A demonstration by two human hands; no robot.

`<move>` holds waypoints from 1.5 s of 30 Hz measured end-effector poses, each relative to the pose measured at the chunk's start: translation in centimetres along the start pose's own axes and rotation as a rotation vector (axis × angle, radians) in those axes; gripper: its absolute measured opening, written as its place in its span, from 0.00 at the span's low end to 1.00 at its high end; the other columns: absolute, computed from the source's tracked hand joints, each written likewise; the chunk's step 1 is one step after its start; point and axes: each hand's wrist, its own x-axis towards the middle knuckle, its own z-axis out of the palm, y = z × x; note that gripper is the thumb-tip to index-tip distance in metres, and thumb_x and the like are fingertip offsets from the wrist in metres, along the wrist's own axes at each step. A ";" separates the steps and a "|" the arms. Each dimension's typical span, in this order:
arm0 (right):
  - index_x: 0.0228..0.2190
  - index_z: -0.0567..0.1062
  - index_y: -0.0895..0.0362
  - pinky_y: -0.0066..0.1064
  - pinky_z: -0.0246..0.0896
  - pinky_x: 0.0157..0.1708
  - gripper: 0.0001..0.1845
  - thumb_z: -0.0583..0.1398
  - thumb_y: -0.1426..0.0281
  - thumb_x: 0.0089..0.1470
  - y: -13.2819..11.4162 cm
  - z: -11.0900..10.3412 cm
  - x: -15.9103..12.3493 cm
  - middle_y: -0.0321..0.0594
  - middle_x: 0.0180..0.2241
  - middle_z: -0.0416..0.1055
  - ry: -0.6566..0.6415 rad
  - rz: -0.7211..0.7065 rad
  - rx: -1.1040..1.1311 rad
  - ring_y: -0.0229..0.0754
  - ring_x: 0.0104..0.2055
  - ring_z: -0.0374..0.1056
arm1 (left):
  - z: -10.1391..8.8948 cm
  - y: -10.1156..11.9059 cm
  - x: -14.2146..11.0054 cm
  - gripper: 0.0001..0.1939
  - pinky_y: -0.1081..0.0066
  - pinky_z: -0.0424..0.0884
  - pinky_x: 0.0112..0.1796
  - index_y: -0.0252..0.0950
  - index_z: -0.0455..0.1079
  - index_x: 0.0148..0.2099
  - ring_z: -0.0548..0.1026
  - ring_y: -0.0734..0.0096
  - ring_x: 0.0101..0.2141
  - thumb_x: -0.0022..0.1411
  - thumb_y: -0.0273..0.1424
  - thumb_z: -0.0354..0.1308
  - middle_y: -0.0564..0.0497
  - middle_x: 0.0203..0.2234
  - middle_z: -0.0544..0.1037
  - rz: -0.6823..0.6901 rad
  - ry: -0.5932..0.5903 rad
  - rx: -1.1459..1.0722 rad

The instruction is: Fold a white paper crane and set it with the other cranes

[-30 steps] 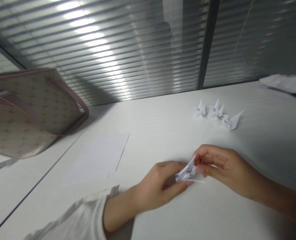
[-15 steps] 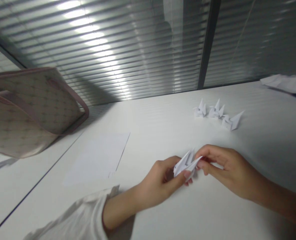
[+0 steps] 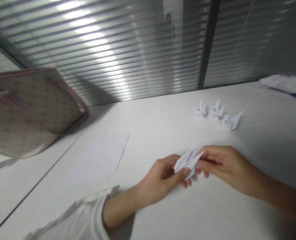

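The left hand (image 3: 157, 180) and right hand (image 3: 225, 170) together pinch a folded paper crane (image 3: 189, 165) above the worktop (image 3: 262, 140). Beyond it stand three paper cranes (image 3: 216, 113); left of it lie a white sheet (image 3: 98, 160) and a tote bag (image 3: 30, 110), its print too small to read.

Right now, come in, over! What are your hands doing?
Left hand and right hand: fingers pinching folded white paper. Three paper cranes ahead, not touching. Blank sheet off left.
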 end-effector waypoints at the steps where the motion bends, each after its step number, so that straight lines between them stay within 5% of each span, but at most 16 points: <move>1: 0.29 0.71 0.57 0.29 0.63 0.29 0.06 0.57 0.69 0.57 0.1 -0.1 0.0 0.39 0.28 0.73 0.017 -0.011 -0.015 0.39 0.31 0.68 | 0.0 -0.1 0.0 0.12 0.71 0.70 0.33 0.32 0.67 0.40 0.73 0.72 0.29 0.60 0.35 0.59 0.50 0.28 0.74 0.004 0.011 -0.008; 4: 0.29 0.71 0.56 0.29 0.64 0.31 0.06 0.57 0.69 0.56 0.4 -0.3 0.0 0.38 0.28 0.73 0.076 -0.025 -0.080 0.39 0.31 0.69 | 0.0 -0.3 -0.1 0.18 0.70 0.70 0.37 0.34 0.64 0.44 0.74 0.70 0.35 0.53 0.29 0.65 0.48 0.35 0.75 0.055 0.062 0.024; 7: 0.28 0.71 0.56 0.28 0.62 0.29 0.05 0.57 0.70 0.55 0.6 -0.3 0.0 0.36 0.26 0.71 0.222 -0.107 -0.309 0.39 0.30 0.68 | -0.3 -0.4 -0.3 0.26 0.69 0.70 0.38 0.37 0.62 0.46 0.71 0.69 0.37 0.47 0.31 0.69 0.47 0.42 0.70 0.231 0.340 0.232; 10: 0.24 0.67 0.55 0.28 0.57 0.25 0.06 0.57 0.74 0.52 0.7 0.3 -0.2 0.33 0.22 0.66 0.384 -0.296 -0.618 0.37 0.25 0.63 | 0.0 0.0 -0.6 0.20 0.75 0.65 0.28 0.37 0.61 0.32 0.65 0.75 0.27 0.45 0.36 0.70 0.54 0.28 0.67 0.368 0.563 0.492; 14: 0.23 0.65 0.54 0.27 0.55 0.24 0.09 0.56 0.78 0.49 0.9 1.8 -0.4 0.32 0.21 0.65 0.379 -0.370 -0.681 0.35 0.22 0.60 | 1.0 0.5 -0.9 0.23 0.76 0.54 0.19 0.36 0.57 0.23 0.58 0.79 0.18 0.49 0.45 0.65 0.58 0.16 0.62 0.197 0.389 0.629; 21: 0.23 0.67 0.55 0.26 0.56 0.21 0.12 0.55 0.67 0.57 1.2 2.5 0.2 0.33 0.21 0.65 0.284 -0.140 -0.368 0.36 0.23 0.62 | 0.9 0.1 -0.4 0.18 0.76 0.59 0.22 0.36 0.62 0.25 0.64 0.75 0.21 0.67 0.37 0.44 0.54 0.19 0.68 0.153 0.390 0.672; 31: 0.21 0.64 0.56 0.26 0.51 0.22 0.18 0.52 0.61 0.59 0.9 1.5 1.8 0.31 0.20 0.61 0.116 0.023 -0.103 0.35 0.22 0.57 | 0.6 -0.3 0.6 0.19 0.77 0.54 0.20 0.36 0.57 0.25 0.58 0.78 0.19 0.60 0.44 0.54 0.58 0.16 0.62 0.065 0.339 0.539; 38: 0.17 0.65 0.57 0.27 0.51 0.24 0.22 0.49 0.65 0.61 0.7 1.5 2.1 0.33 0.18 0.62 0.048 0.048 -0.114 0.35 0.22 0.58 | 0.3 -0.2 1.2 0.24 0.73 0.58 0.25 0.35 0.61 0.24 0.64 0.74 0.21 0.67 0.44 0.42 0.54 0.17 0.67 0.019 0.322 0.494; 45: 0.19 0.65 0.57 0.26 0.41 0.15 0.18 0.49 0.66 0.59 2.2 0.5 2.7 0.29 0.13 0.59 0.090 0.130 -0.038 0.31 0.13 0.52 | 0.0 -0.4 1.3 0.21 0.74 0.61 0.27 0.34 0.66 0.23 0.66 0.74 0.23 0.66 0.35 0.43 0.53 0.20 0.68 0.082 0.328 0.304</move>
